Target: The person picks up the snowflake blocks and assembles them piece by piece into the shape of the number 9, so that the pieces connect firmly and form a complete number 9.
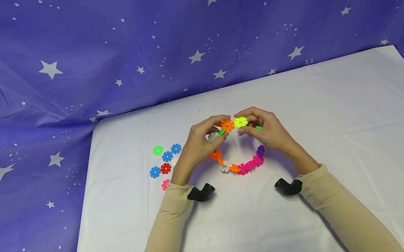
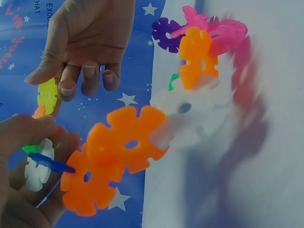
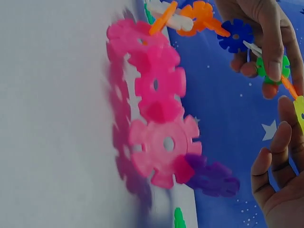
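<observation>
Both hands hold a looped chain of notched plastic discs above the white table. My left hand [image 1: 204, 138] grips it by thumb and fingers at a green disc [image 3: 280, 66] and an orange disc [image 1: 227, 126]. Between thumb and fingers of my right hand [image 1: 265, 128] is a yellow disc [image 1: 240, 122], its edge meeting the orange one. From the left hand the chain runs through a blue disc [image 3: 235, 36], orange discs [image 2: 130, 140] and a white disc [image 2: 183, 116]. Along its near side come pink discs [image 3: 164, 142], then a purple disc [image 3: 213, 178]. Part of the right side is hidden behind the right hand.
Loose discs lie left of the left hand: blue discs [image 1: 155, 172], a red disc [image 1: 166, 168], a green disc [image 1: 158, 150] and a pink disc [image 1: 165, 184]. Black curved pieces [image 1: 202, 193] sit at both wrists. A purple star-patterned cloth [image 1: 168, 28] hangs behind the white-covered table [image 1: 346, 118].
</observation>
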